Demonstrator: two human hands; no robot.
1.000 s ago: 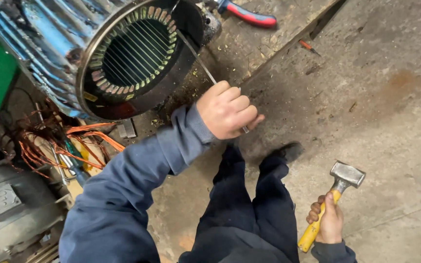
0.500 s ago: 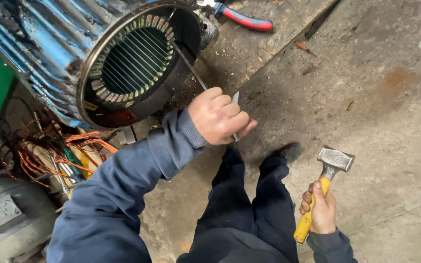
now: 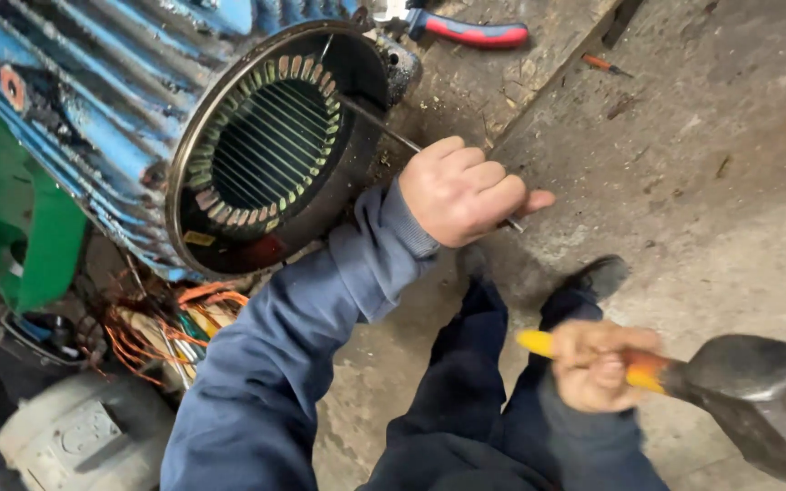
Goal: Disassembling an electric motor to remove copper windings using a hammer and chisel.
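Note:
My left hand (image 3: 464, 191) is closed around a thin metal rod (image 3: 377, 125) whose far end reaches into the open mouth of a blue finned motor housing (image 3: 93, 109), against its slotted stator core (image 3: 261, 145). The rod's near end pokes out past my fingers. My right hand (image 3: 600, 364) grips the yellow handle of a hammer (image 3: 748, 386), raised close to the camera at the lower right, its steel head large and blurred. My dark blue sleeves and trousers fill the bottom middle.
Red-and-blue-handled pliers (image 3: 470, 32) lie behind the housing, and a small screwdriver (image 3: 604, 64) lies on the concrete floor. A green machine part (image 3: 20, 236), orange and yellow wires (image 3: 161, 332) and a grey motor casing (image 3: 84, 436) sit at the left.
My right hand has lifted the hammer up toward the camera, so its head now looms large. My left hand keeps the rod in the housing, shifted only slightly.

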